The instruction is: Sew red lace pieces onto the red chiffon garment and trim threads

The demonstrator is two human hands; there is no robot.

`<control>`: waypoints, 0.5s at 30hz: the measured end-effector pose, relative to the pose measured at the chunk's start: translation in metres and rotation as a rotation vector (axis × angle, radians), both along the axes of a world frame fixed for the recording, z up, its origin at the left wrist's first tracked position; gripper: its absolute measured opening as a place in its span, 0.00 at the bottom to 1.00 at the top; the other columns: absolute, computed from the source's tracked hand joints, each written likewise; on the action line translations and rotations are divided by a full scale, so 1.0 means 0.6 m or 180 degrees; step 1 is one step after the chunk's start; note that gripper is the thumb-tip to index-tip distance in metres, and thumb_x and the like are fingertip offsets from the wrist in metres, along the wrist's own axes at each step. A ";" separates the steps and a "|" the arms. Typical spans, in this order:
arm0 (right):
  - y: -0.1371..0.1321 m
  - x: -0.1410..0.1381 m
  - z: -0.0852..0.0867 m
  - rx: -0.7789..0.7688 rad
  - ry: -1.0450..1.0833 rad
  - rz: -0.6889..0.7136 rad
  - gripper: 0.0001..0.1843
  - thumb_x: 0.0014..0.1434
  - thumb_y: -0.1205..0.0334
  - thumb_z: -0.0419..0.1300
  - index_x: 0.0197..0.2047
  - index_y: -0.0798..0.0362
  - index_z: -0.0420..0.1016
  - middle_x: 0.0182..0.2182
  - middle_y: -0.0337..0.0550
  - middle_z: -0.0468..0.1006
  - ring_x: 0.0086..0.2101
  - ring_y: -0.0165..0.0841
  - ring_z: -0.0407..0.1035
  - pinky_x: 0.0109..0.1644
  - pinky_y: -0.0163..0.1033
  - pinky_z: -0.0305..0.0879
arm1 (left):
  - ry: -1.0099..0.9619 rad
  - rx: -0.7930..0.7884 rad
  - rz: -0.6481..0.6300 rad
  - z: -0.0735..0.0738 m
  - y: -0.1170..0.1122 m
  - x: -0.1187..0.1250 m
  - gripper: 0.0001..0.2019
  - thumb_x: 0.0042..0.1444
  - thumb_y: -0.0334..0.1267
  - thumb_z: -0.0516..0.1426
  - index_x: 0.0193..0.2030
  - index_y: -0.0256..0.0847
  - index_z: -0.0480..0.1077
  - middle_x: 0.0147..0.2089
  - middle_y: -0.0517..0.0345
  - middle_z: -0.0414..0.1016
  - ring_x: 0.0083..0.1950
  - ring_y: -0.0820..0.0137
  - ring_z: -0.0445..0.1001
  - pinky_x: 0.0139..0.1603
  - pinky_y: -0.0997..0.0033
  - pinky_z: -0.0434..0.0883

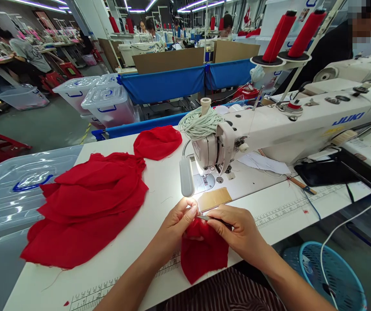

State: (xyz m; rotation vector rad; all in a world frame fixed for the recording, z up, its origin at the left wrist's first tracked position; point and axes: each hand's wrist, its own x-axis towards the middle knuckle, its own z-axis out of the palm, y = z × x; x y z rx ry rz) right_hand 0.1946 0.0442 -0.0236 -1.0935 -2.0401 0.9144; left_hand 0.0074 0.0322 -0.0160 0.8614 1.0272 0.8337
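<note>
A small piece of red fabric (205, 252) hangs over the table's front edge, between my two hands. My left hand (182, 216) is closed, thumb against fingers, pinching the upper edge of this piece. From the other side my right hand (237, 229) is closed around a small metal tool, apparently thread snips (204, 217), whose tip touches the fabric edge beside my left fingertips. Most of the tool is hidden in the palm. Just beyond my hands lie a tan card (214, 198) and the sewing machine's needle plate (205, 182).
A layered red fabric pile (91, 211) and a smaller red piece (158, 142) lie left on the white table. The sewing machine (269, 129) stands ahead, its grey lamp (187, 177) hanging low. A blue basket (334, 276) sits below right. A co-worker's dark sleeve (329, 56) shows behind.
</note>
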 end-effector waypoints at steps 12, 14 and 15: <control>-0.006 0.038 0.000 -0.0087 0.0093 0.0042 0.12 0.64 0.56 0.55 0.41 0.51 0.78 0.28 0.40 0.77 0.27 0.30 0.69 0.32 0.35 0.63 | -0.0019 0.0222 -0.0036 -0.006 0.001 0.009 0.13 0.62 0.50 0.51 0.36 0.43 0.59 0.29 0.65 0.69 0.26 0.75 0.67 0.30 0.74 0.67; -0.006 0.031 0.002 -0.0178 -0.0033 0.0132 0.13 0.65 0.55 0.54 0.42 0.51 0.78 0.28 0.39 0.76 0.27 0.30 0.67 0.32 0.34 0.62 | 0.0035 0.0257 -0.0044 -0.005 0.001 0.008 0.13 0.62 0.50 0.51 0.37 0.43 0.60 0.28 0.65 0.68 0.26 0.75 0.67 0.30 0.75 0.66; -0.005 0.028 0.004 -0.0223 -0.0099 0.0176 0.13 0.65 0.55 0.54 0.42 0.50 0.78 0.28 0.39 0.76 0.28 0.29 0.67 0.32 0.34 0.61 | 0.0084 0.0283 -0.0052 -0.005 0.000 0.007 0.13 0.62 0.50 0.51 0.36 0.43 0.60 0.28 0.66 0.68 0.26 0.75 0.67 0.30 0.75 0.66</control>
